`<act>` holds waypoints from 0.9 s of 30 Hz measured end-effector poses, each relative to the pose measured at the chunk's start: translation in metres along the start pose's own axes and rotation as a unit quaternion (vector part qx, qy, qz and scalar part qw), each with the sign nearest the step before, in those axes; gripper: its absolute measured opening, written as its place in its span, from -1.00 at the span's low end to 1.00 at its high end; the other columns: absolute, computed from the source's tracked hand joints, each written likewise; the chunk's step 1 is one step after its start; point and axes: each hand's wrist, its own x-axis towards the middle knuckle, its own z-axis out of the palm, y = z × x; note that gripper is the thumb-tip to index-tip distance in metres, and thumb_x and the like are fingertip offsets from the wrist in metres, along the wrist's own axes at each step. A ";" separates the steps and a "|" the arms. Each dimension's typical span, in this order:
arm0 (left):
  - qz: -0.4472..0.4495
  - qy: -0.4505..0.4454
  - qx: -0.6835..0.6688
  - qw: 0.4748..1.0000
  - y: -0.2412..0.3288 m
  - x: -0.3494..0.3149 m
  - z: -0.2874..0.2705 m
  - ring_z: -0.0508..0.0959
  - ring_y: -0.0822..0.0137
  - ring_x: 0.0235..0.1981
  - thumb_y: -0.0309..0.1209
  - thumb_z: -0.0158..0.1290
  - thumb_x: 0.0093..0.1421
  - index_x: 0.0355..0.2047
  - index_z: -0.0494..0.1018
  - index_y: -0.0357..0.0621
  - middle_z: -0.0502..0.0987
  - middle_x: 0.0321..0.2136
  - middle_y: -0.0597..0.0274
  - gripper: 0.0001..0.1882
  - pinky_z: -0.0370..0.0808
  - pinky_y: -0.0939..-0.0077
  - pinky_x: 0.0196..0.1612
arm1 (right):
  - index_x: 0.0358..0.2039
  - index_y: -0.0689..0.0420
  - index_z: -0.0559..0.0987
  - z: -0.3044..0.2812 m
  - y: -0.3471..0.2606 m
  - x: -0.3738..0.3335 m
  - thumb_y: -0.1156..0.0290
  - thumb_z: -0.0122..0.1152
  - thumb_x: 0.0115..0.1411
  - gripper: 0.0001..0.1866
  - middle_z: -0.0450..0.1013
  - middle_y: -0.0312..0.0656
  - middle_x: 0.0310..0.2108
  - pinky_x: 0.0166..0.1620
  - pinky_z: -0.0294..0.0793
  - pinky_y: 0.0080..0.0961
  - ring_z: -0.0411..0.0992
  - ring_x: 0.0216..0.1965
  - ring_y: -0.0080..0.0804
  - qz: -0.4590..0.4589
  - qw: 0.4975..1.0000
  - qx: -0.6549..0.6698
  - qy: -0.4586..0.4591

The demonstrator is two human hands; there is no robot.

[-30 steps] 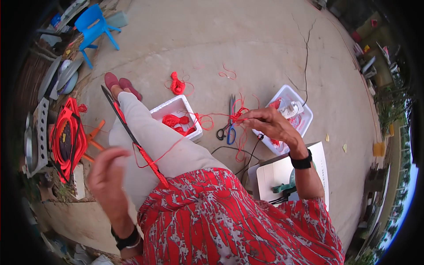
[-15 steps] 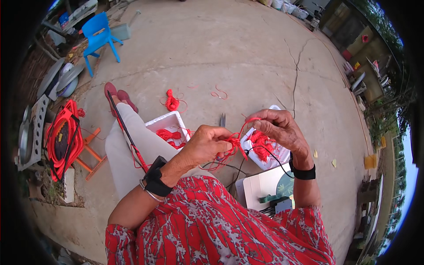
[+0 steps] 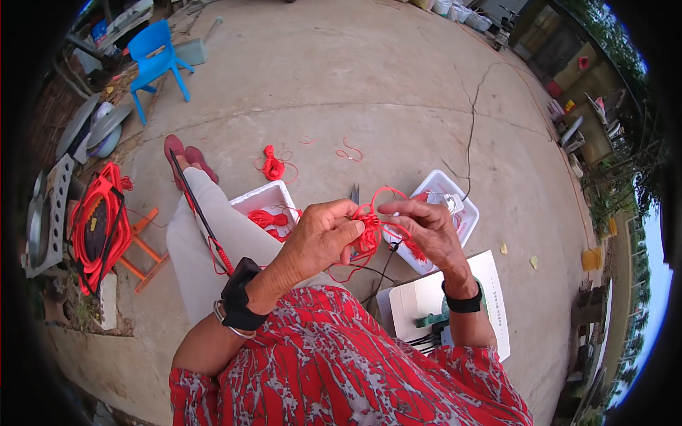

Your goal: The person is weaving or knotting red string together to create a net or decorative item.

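My left hand [image 3: 323, 238] pinches a looped bundle of thin red cord [image 3: 367, 234] in front of my lap. To its right, my right hand [image 3: 430, 231] has its fingers closed on a loop of the same cord, which curves up and over between both hands. Its fingertips partly hide where the cord is gripped. Beneath the left hand, a white foam box [image 3: 279, 190] holds more red cord. A white plastic basket [image 3: 465, 226] with red cord and a small white object stands partly hidden behind my right hand.
On the concrete lie a red cord hank [image 3: 272, 165], a short cord piece [image 3: 348, 150] and a grey pointed tool [image 3: 354, 192]. A cream-coloured box [image 3: 490, 287] stands right of my lap. Leftward are a large red hose reel [image 3: 103, 231] and a blue chair [image 3: 153, 60].
My right hand has dropped lower and turned, with the cord loop now wider between the hands. The left hand keeps its pinch on the bundle. More of the basket and cream-coloured box shows.
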 end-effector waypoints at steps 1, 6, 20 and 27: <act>0.016 -0.002 0.022 1.000 0.001 -0.001 0.002 0.45 0.56 -0.70 -0.41 -0.05 0.22 -0.31 0.42 -0.34 0.54 -0.60 0.22 -0.80 0.37 0.65 -0.64 | -0.21 0.22 0.60 0.005 0.005 0.001 0.39 0.23 0.16 -0.78 0.52 -0.35 -0.43 -0.28 0.40 -0.65 0.39 -0.37 -0.68 0.025 0.999 0.043 -0.017; 0.038 0.014 0.076 0.996 0.013 -0.008 0.007 0.47 0.54 -0.69 -0.40 -0.07 0.26 -0.28 0.36 -0.30 0.53 -0.58 0.22 -0.82 0.39 0.67 -0.63 | -0.28 0.19 0.61 0.025 0.007 0.000 0.41 0.29 0.11 -0.82 0.49 -0.41 -0.46 -0.29 0.36 -0.71 0.36 -0.39 -0.72 0.055 0.984 0.171 0.011; -0.042 0.020 -0.208 0.977 -0.004 -0.001 -0.026 0.50 0.40 -0.23 -0.38 0.04 0.17 -0.08 0.41 -0.34 0.52 -0.25 0.19 -0.65 0.43 0.50 -0.08 | -0.39 0.22 0.46 0.009 0.035 0.002 0.52 0.03 0.14 -0.94 0.46 -0.25 -0.51 -0.67 0.01 -0.78 0.14 -0.69 -0.73 0.066 0.939 0.338 0.027; -0.070 -0.024 -0.163 0.984 0.006 0.000 -0.004 0.53 0.46 -0.28 -0.46 0.09 0.12 -0.13 0.43 -0.35 0.54 -0.27 0.19 -0.69 0.47 0.57 -0.17 | -0.41 0.19 0.47 0.019 0.015 0.002 0.45 0.08 0.17 -0.91 0.28 -0.46 -0.65 -0.64 -0.01 -0.73 0.07 -0.70 -0.77 0.112 0.921 0.372 0.017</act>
